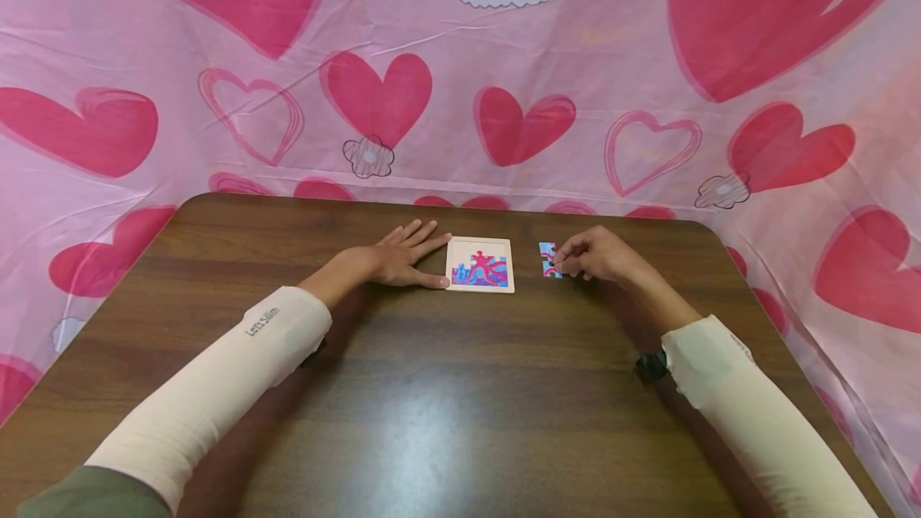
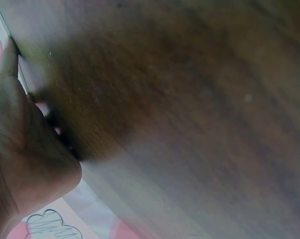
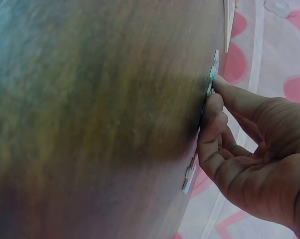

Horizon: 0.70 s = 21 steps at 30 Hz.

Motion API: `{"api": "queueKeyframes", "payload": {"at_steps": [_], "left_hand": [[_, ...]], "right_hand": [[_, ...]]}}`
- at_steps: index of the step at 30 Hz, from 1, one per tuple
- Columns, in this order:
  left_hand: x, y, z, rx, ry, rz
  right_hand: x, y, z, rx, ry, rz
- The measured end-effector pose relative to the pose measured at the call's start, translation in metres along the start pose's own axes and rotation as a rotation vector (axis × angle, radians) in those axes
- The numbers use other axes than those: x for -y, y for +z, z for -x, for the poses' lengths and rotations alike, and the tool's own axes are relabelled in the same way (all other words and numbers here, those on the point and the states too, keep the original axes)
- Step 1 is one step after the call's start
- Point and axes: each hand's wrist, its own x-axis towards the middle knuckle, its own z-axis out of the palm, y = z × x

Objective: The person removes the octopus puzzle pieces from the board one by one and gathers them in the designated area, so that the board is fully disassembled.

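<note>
A square wooden tray puzzle (image 1: pixel 480 289) lies on the table, its lower part filled with pink, blue and purple pieces. My left hand (image 1: pixel 399 257) rests palm down at its left side, fingers spread, thumb and forefinger touching the frame's edge. Right of the tray, blue-and-pink puzzle pieces (image 1: pixel 548 249) lie close together. My right hand (image 1: pixel 600 256) pinches a puzzle piece (image 3: pixel 211 79) there with thumb and forefinger, low over the table. Its other fingers are curled. Another piece (image 3: pixel 189 180) shows beneath that hand in the right wrist view. Most of the left fingers are hidden in the left wrist view.
Both hands work near the far part of a brown wooden table (image 1: pixel 432 390). Behind it hangs a pink cloth (image 1: pixel 446 46) printed with hearts. Pale sleeves cover both forearms, and a dark strap (image 1: pixel 651 367) shows at the right wrist.
</note>
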Motion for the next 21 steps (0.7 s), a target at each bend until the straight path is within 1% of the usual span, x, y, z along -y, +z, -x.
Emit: {"api": "queueKeyframes", "payload": {"at_steps": [10,21], "left_hand": [[-0.001,-0.001,-0.001,-0.005,0.005,-0.001],[-0.001,-0.001,0.0,0.007,-0.01,0.0]], "right_hand": [[0.001,-0.001,0.001,-0.024,-0.031,-0.007],[0.018,0.012,-0.007,-0.038,-0.074,-0.073]]}}
